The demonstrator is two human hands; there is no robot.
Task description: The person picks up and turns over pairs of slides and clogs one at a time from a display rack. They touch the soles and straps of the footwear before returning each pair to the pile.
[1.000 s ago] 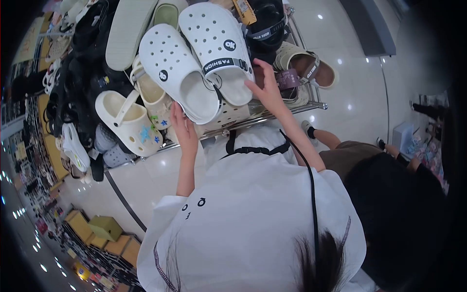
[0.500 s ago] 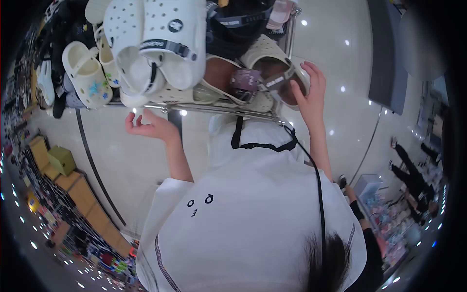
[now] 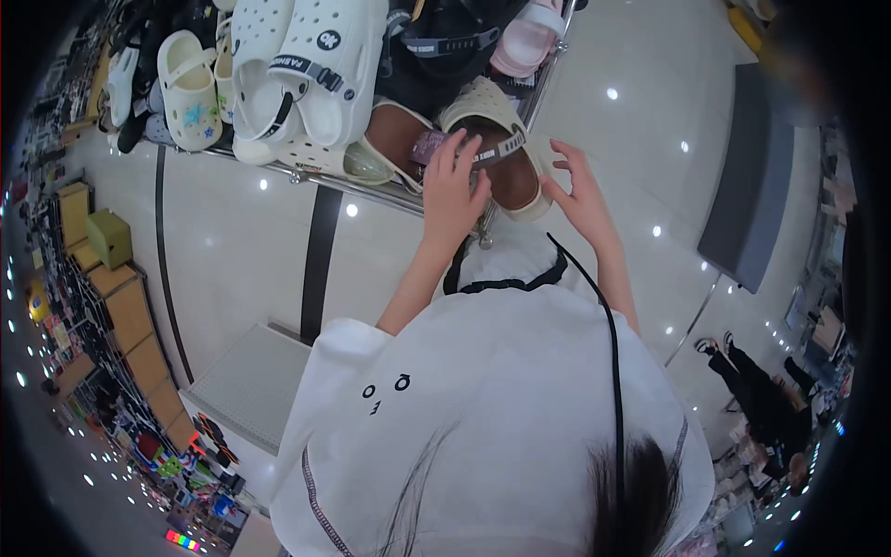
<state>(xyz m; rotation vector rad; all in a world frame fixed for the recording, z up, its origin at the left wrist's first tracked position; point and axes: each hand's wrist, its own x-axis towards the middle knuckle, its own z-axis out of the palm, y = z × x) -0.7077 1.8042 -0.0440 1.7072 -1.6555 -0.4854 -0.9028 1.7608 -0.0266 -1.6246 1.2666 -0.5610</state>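
A cream clog (image 3: pixel 516 182) with a brown insole and a grey lettered strap sits at the right front corner of a metal display rack (image 3: pixel 390 193), its heel over the edge. My left hand (image 3: pixel 451 190) reaches over its left side, fingers extended by the strap and over a purple tag (image 3: pixel 426 147). That tag lies on another brown-lined clog (image 3: pixel 389 135). To the right of the cream clog's heel, my right hand (image 3: pixel 581 199) is open, fingers apart and thumb close to the heel's side.
White clogs (image 3: pixel 339 58) with a black strap are piled on the rack, near black footwear (image 3: pixel 445 56) and a pink clog (image 3: pixel 526 39). A cream clog with star charms (image 3: pixel 191 93) stands left. A person in black (image 3: pixel 761 385) is far right. A dark grey panel (image 3: pixel 766 176) stands right.
My left hand has moved right and up from below the rack to the cream clog. The right hand has come down a little beside the heel. The view has shifted.
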